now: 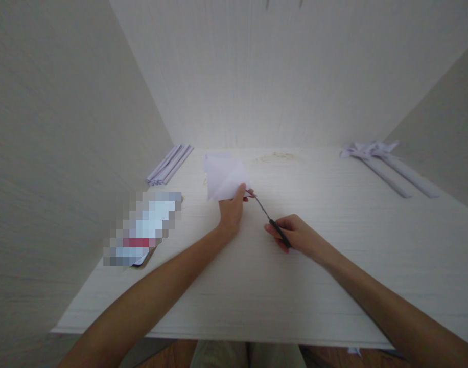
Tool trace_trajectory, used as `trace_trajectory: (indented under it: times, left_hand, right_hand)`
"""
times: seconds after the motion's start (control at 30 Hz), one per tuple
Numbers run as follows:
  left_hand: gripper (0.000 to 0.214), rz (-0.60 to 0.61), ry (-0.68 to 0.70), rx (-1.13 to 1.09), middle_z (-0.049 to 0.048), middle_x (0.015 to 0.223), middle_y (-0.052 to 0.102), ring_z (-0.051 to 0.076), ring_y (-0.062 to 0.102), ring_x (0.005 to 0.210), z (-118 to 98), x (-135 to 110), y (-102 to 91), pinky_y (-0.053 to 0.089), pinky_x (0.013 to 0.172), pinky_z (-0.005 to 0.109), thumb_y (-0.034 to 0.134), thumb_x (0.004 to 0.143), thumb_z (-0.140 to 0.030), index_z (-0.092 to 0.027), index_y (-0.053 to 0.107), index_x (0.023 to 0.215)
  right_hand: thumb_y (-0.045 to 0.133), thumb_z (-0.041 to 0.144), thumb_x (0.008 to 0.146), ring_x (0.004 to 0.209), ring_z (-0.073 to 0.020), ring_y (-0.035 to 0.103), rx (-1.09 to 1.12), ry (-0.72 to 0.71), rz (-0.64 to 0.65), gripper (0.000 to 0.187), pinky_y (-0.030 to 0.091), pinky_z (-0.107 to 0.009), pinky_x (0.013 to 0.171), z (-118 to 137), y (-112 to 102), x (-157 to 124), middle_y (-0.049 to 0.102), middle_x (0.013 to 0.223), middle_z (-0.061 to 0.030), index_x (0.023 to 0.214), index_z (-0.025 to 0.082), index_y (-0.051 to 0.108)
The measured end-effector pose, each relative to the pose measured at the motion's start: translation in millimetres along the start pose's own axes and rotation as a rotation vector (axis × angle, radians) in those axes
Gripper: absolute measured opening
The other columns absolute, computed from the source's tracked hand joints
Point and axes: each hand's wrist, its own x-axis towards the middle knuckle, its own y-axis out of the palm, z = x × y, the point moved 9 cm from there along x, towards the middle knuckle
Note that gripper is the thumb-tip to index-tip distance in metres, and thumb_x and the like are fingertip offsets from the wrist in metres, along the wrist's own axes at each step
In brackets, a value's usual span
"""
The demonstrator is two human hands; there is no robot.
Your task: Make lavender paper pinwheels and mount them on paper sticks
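My left hand [232, 208] is closed on the near right corner of a folded piece of white paper [226, 176], thumb on top and fingers mostly hidden beneath. The sheet shows diagonal creases and is held up near the middle of the table. To its right, my right hand [289, 232] grips the black handle of a slim tool with a thin metal blade [280, 233], which looks like scissors or a knife. The blade points up and left, its tip close to the paper's corner and my left fingertips. Whether the tip touches the paper I cannot tell.
Several rolled paper tubes [170, 164] lie at the back left. Two longer paper tubes with leafy paper ends [395, 168] lie at the back right. A phone [145, 230], its screen blurred, rests on the white table [234, 301] at left. Pale walls [249, 76] enclose three sides.
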Motion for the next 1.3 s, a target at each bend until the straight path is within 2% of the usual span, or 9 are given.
trace_trajectory:
  times: [0.53, 0.67, 0.77, 0.9, 1.03, 1.1, 1.13, 1.2, 1.3]
  left_hand:
    - [0.017, 0.005, 0.009, 0.027, 0.0019, 0.060, 0.062, 0.011, 0.057, 0.058, -4, -1, 0.0, 0.040, 0.052, 0.022, 0.053, 0.069, -0.030, -0.015, 0.057, 0.061]
    - [0.016, 0.008, -0.036, 0.027, 0.0018, 0.059, 0.062, 0.011, 0.057, 0.056, -2, -2, 0.6, 0.040, 0.052, 0.022, 0.054, 0.068, -0.029, -0.014, 0.057, 0.062]
    - [0.015, 0.053, -0.070, -0.004, 0.0009, 0.058, 0.061, 0.010, 0.056, 0.054, -1, -6, 3.4, 0.039, 0.050, 0.021, 0.055, 0.067, -0.028, -0.014, 0.057, 0.061]
    - [0.012, 0.235, -0.186, -0.095, -0.0001, 0.056, 0.060, 0.009, 0.055, 0.049, 4, -18, 16.7, 0.037, 0.048, 0.021, 0.056, 0.066, -0.026, -0.015, 0.056, 0.062]
    - [0.015, 0.501, -0.264, -0.091, 0.0012, 0.056, 0.059, 0.010, 0.055, 0.048, 4, -36, 37.4, 0.037, 0.049, 0.022, 0.055, 0.068, -0.026, -0.014, 0.057, 0.059]
    - [0.016, 0.602, -0.279, -0.041, 0.0020, 0.055, 0.059, 0.010, 0.055, 0.048, 3, -44, 44.6, 0.036, 0.048, 0.022, 0.054, 0.068, -0.026, -0.014, 0.057, 0.059]
    - [0.017, 0.640, -0.272, -0.026, 0.0019, 0.056, 0.059, 0.010, 0.055, 0.049, 1, -47, 47.3, 0.036, 0.049, 0.022, 0.054, 0.069, -0.026, -0.014, 0.057, 0.059]
    - [0.018, 0.710, -0.298, 0.013, 0.0017, 0.056, 0.059, 0.010, 0.055, 0.050, 2, -52, 51.5, 0.036, 0.051, 0.022, 0.053, 0.068, -0.028, -0.013, 0.057, 0.058]
    - [0.019, 0.732, -0.342, 0.040, 0.0015, 0.058, 0.060, 0.010, 0.056, 0.050, 5, -54, 51.8, 0.036, 0.052, 0.023, 0.053, 0.067, -0.030, -0.013, 0.056, 0.060]
  right_hand:
    - [0.048, 0.054, 0.069, 0.034, -0.0057, 0.030, 0.060, 0.004, -0.043, 0.045, 0.021, -0.022, 0.037, 4, -4, -2, 0.042, 0.037, 0.0027, 0.043, 0.017, 0.043]
    - [0.050, 0.051, 0.067, 0.036, -0.0054, 0.031, 0.158, -0.023, -0.111, 0.037, 0.021, -0.021, 0.037, 6, -9, -2, 0.044, 0.045, 0.0031, 0.055, 0.016, 0.045]
    - [0.048, 0.047, 0.069, 0.040, -0.0062, 0.034, 0.242, -0.085, -0.212, 0.033, 0.024, -0.021, 0.039, 6, -28, 1, 0.046, 0.054, 0.0019, 0.072, 0.014, 0.049]
    - [0.043, 0.040, 0.074, 0.044, -0.0076, 0.038, -0.011, -0.112, -0.375, 0.028, 0.028, -0.022, 0.042, 4, -77, 16, 0.050, 0.061, -0.0020, 0.072, 0.013, 0.052]
    - [0.044, 0.025, 0.075, 0.057, -0.0134, 0.049, -0.489, -0.119, -0.498, 0.015, 0.033, -0.023, 0.051, 13, -121, 43, 0.057, 0.067, -0.0068, 0.074, 0.013, 0.053]
    - [0.046, 0.024, 0.075, 0.065, -0.0157, 0.053, -0.674, -0.156, -0.567, 0.018, 0.035, -0.024, 0.056, 23, -136, 59, 0.061, 0.077, -0.0086, 0.087, 0.013, 0.053]
    - [0.048, 0.025, 0.075, 0.068, -0.0165, 0.054, -0.752, -0.147, -0.560, 0.019, 0.035, -0.024, 0.057, 26, -139, 70, 0.062, 0.079, -0.0091, 0.089, 0.012, 0.053]
    - [0.053, 0.025, 0.073, 0.070, -0.0170, 0.055, -0.821, -0.117, -0.549, 0.018, 0.035, -0.024, 0.058, 29, -146, 93, 0.063, 0.079, -0.0087, 0.086, 0.013, 0.056]
    - [0.057, 0.024, 0.070, 0.070, -0.0164, 0.056, -0.840, -0.117, -0.535, 0.015, 0.036, -0.023, 0.059, 33, -153, 128, 0.064, 0.079, -0.0072, 0.081, 0.014, 0.060]
